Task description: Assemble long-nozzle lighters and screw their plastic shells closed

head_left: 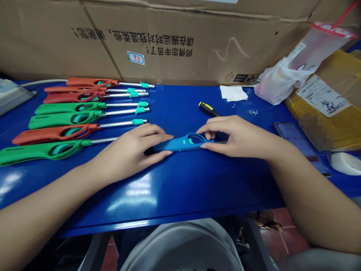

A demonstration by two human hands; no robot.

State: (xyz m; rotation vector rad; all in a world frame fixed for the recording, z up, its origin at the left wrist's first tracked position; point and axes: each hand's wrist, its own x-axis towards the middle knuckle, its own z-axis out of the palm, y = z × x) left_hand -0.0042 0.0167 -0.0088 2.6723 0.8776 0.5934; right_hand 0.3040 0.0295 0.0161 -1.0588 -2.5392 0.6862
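A blue long-necked lighter [180,142] lies low over the table between my two hands, its handle pointing left. My left hand [141,146] grips the handle end with thumb and fingers on either side. Around the trigger end, where the metal neck begins, my right hand [225,135] pinches the lighter; most of the neck is hidden behind that hand. Just beyond my right hand lies a black and yellow screwdriver [208,109], its shaft hidden. Left of my left hand is a row of red and green lighters [66,131] with metal necks pointing right.
A large cardboard box [169,41] walls off the back of the blue table [180,188]. White paper [233,93] and tiny pale pieces [253,112] lie near the screwdriver. On the right are a bagged cup [304,56], a yellow package [338,98], a phone [300,146] and a white roll [346,163].
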